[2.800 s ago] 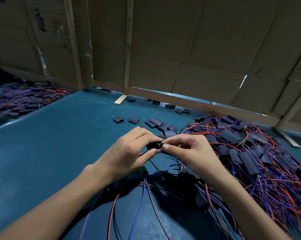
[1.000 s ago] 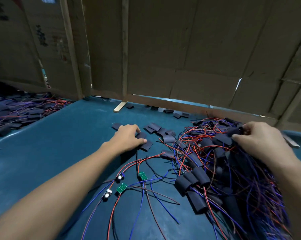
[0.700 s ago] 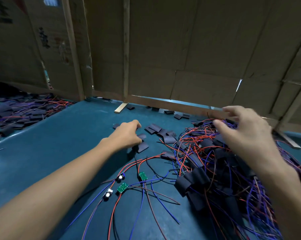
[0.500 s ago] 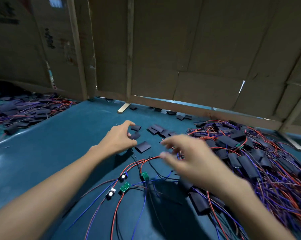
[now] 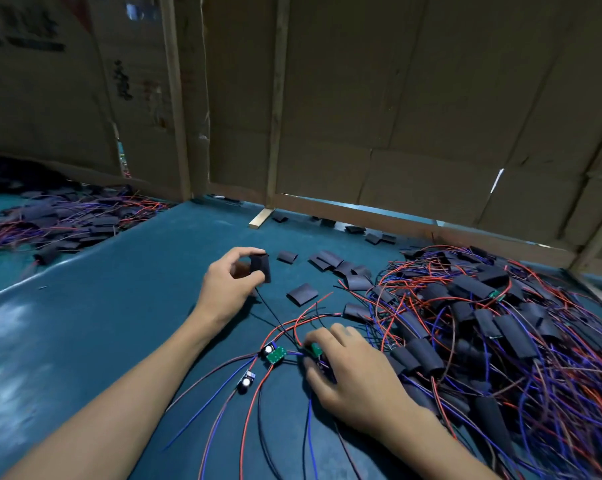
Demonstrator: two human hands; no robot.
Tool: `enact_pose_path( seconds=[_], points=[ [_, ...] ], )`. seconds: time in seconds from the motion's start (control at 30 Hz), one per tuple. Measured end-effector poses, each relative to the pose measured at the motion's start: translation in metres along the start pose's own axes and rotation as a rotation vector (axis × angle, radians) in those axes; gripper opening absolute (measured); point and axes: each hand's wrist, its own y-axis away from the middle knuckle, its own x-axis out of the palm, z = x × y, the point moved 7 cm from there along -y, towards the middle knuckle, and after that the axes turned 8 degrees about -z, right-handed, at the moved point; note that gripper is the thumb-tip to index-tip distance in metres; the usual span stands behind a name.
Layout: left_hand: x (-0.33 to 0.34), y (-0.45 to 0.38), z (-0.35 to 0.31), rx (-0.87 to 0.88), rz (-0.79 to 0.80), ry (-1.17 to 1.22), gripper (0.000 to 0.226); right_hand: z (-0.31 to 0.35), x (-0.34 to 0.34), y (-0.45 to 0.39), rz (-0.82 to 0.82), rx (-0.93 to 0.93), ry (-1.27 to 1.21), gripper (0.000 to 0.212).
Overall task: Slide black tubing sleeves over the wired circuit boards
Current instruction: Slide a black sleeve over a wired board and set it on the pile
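Just above the middle of the frame, the left hand (image 5: 228, 289) is holding one black tubing sleeve (image 5: 260, 267) up off the table, pinching it between the thumb and curled fingers so the piece is standing nearly upright. Below it and slightly right, the right hand (image 5: 348, 368) is reaching down onto a bare green circuit board (image 5: 315, 349); its fingers are curling around the board and look to be closing on it, though whether the grip is complete is hard to tell. Sleeve and board are well apart, so this pairing is only being readied, not yet joined.

Just left of the right hand, another green board (image 5: 276, 354) is lying uncovered on the teal table (image 5: 119, 306), and a smaller wired part (image 5: 246, 382) is lying lower left of it, with red, blue and black wires trailing toward the bottom edge. Flat unused sleeves (image 5: 327, 261) are lying scattered above centre.

Filling the right side of the frame, a large heap of sleeved boards (image 5: 483, 323) is sitting in a tangle of wires, which suggests most of the work is done. A second heap (image 5: 60, 220) is lying at the left edge. By this showing, only the few bare boards near the hands are waiting.
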Motion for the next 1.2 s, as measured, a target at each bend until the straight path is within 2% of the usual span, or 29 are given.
enact_pose_path(
  seconds=[0.17,0.3,0.47,0.7,0.83,1.0,1.1,1.2],
  points=[
    [-0.006,0.001,0.004,-0.050,-0.024,0.064,0.045,-0.002,-0.001,0.000,0.000,0.041,0.003,0.047],
    [-0.007,0.002,0.003,-0.040,-0.007,0.077,0.045,0.001,-0.003,0.003,0.017,0.030,-0.017,0.047],
    [-0.007,0.002,0.007,-0.060,0.002,0.089,0.046,-0.002,-0.009,0.003,-0.066,0.083,-0.132,0.026],
    [-0.006,0.002,0.005,-0.081,-0.008,0.092,0.040,-0.002,-0.010,0.003,-0.086,0.050,-0.118,0.022],
    [-0.005,0.002,0.003,-0.055,0.014,0.073,0.041,-0.005,-0.013,0.004,-0.168,0.063,-0.176,0.016],
    [-0.002,0.007,-0.006,0.105,0.062,-0.064,0.049,-0.008,-0.027,0.006,-0.371,0.091,-0.328,0.004],
    [0.007,0.019,-0.019,0.342,0.176,-0.245,0.059,-0.024,-0.030,0.003,-0.431,0.271,-0.669,0.007],
    [0.019,0.032,-0.030,0.532,0.281,-0.335,0.057,-0.036,-0.039,-0.001,-0.491,0.355,-1.037,0.010]
  ],
)
